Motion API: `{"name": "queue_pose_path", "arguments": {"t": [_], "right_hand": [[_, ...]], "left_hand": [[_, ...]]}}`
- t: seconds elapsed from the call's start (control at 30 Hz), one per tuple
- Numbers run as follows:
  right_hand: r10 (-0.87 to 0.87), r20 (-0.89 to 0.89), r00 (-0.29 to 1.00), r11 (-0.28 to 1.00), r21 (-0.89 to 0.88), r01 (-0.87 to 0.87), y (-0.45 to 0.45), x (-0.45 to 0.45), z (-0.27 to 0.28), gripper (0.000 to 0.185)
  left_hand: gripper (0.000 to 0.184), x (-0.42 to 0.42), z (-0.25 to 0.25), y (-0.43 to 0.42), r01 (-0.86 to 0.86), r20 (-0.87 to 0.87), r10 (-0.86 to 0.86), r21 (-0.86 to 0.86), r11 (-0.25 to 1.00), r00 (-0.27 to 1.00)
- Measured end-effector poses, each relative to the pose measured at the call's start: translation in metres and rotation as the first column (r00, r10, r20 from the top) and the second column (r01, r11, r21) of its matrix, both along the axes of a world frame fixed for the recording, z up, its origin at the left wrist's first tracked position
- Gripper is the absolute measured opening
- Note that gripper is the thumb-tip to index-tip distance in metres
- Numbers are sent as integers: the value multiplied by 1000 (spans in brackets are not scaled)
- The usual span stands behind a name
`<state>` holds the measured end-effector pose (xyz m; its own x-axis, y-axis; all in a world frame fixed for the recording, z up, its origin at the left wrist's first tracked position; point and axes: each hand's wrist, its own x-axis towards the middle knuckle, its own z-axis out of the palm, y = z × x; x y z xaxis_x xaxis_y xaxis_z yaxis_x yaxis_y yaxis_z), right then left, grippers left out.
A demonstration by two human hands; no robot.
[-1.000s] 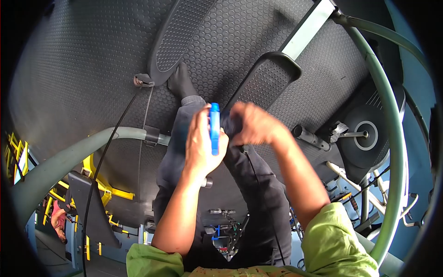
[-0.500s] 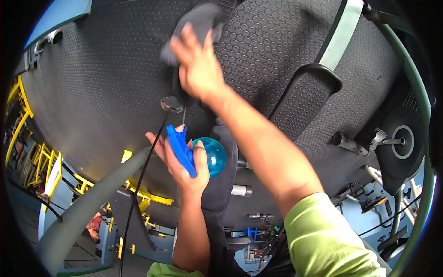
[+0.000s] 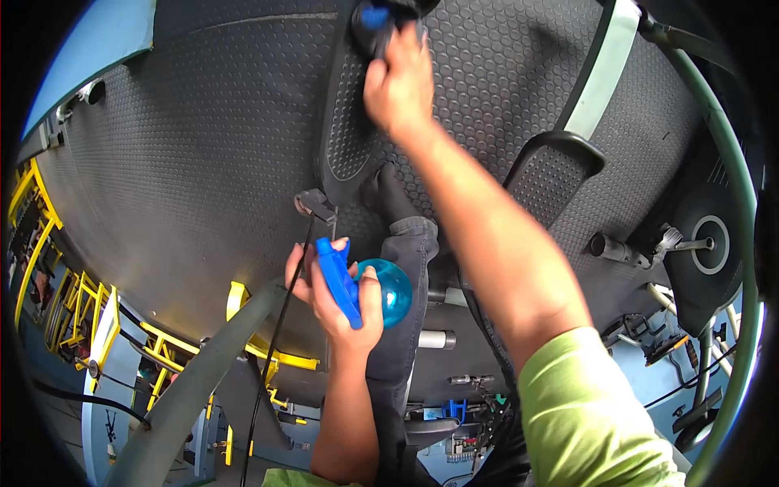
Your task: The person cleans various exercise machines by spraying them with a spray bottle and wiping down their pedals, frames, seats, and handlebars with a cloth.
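In my left hand (image 3: 345,304) is a spray bottle with a blue trigger head (image 3: 339,280) and a round, see-through blue body (image 3: 391,294). My fingers are wrapped around its neck and head. At the top, my right hand (image 3: 403,81) reaches over the far end of a long black foot pedal (image 3: 347,134) with a dimpled tread. Its fingers are bent over a dark, blurred cloth (image 3: 369,36) with a blue patch near it. Part of the cloth is hidden by the hand and cut by the frame edge.
A second foot pedal (image 3: 556,162) on a pale green bar (image 3: 600,73) lies to the right. A grey-green tube (image 3: 195,365) and a black cable (image 3: 272,349) cross the lower left. Yellow gym frames (image 3: 89,316) stand at left, a crank disc (image 3: 710,243) at right. Studded black matting (image 3: 219,122) covers the floor.
My right hand has moved up and right with the cloth, uncovering the near pedal's tread. The cloth looks more bunched. My left hand and the bottle sit slightly lower and further right.
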<state>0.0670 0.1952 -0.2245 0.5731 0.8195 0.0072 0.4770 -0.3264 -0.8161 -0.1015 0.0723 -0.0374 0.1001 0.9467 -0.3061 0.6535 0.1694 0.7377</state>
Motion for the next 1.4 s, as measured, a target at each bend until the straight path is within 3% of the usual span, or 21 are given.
{"name": "queue_pose_path", "arguments": {"t": [0.1, 0.2, 0.3, 0.4, 0.43, 0.5, 0.57, 0.67, 0.73, 0.77, 0.8, 0.87, 0.93, 0.97, 1.0, 1.03, 1.1, 1.13, 1.2, 1.27, 1.4], "right_hand": [[59, -108, 992, 993, -95, -69, -73, -74, -1, 56], [99, -495, 863, 905, -317, -286, -150, -127, 30, 46], [-25, -540, 841, 914, -354, -200, -156, -126, 26, 41], [-88, -160, 983, 995, -59, 79, -82, -54, 0, 45], [-203, -216, 955, 979, -26, 203, -52, -30, -10, 45], [-302, -435, 849, 948, -229, 220, -12, 7, -21, 53], [-319, -433, 843, 937, -279, 212, -19, -10, -20, 57], [-417, -469, 779, 875, -437, 206, -75, -79, -25, 63], [-400, -614, 680, 782, -615, -95, -136, -131, -24, 67], [-377, -466, 800, 742, -669, -40, -159, -165, -16, 36], [-428, -568, 703, 610, -756, -239, -168, -170, 0, 35], [-607, -778, 164, 564, -566, -601, -157, -146, 33, 34], [-267, -893, 364, 559, -451, -696, -128, -101, 49, 32], [-133, -715, 686, 593, -612, -523, -123, -87, 42, 30], [-177, -556, 812, 707, -646, -289, -95, -50, 66, 29], [-219, -487, 845, 773, -615, -155, -65, -10, 89, 34], [-54, -230, 972, 956, -294, -17, -35, 28, 59, 30], [2, -32, 999, 993, -122, -6, -17, 43, 46, 30], [101, -70, 992, 984, -144, -110, 6, 50, 20, 33], [94, 26, 995, 996, -13, -93, -1, 43, -6, 39], [-193, -252, 948, 974, -167, 153, -13, 28, -8, 38]], "left_hand": [[62, 4, 6, 6, 17, -30, -22, -141, 990, 999], [60, -7, 5, 5, 51, -157, -83, -197, 979, 984], [62, -7, 8, 12, -82, -189, 29, -276, 958, 982], [63, -11, 6, 3, -87, -199, 45, -207, 974, 979], [64, -11, 5, 2, -31, -187, 0, -164, 986, 982], [58, -13, 2, -3, -38, -128, 21, -131, 991, 992], [50, -11, 3, 5, 59, -99, -71, -114, 992, 993], [46, -2, 10, 12, 17, -85, -38, -227, 974, 996], [47, -3, 11, 14, -1, -75, -19, -257, 967, 997], [47, -5, 11, 13, -25, -72, 4, -295, 955, 997], [48, -15, 11, 13, 303, -288, -357, -214, 928, 888], [51, -16, 14, 12, 293, -309, -362, -248, 924, 880], [52, -12, 5, -1, 179, -224, -226, -211, 961, 948], [53, -10, 1, -6, 47, -144, -74, -188, 981, 987], [53, -6, 1, -5, 42, -139, -68, -185, 982, 988], [55, -2, 3, -3, 22, -120, -43, -169, 985, 992], [59, 6, 10, 3, -44, -72, 29, -227, 973, 997], [59, 8, 9, 1, -43, -61, 30, -223, 974, 998], [59, 5, 5, -2, -19, -66, 9, -147, 989, 998], [60, -2, 3, 1, 42, -145, -61, -126, 991, 987], [55, 4, 7, 7, 39, -216, -70, -144, 989, 974]]}}
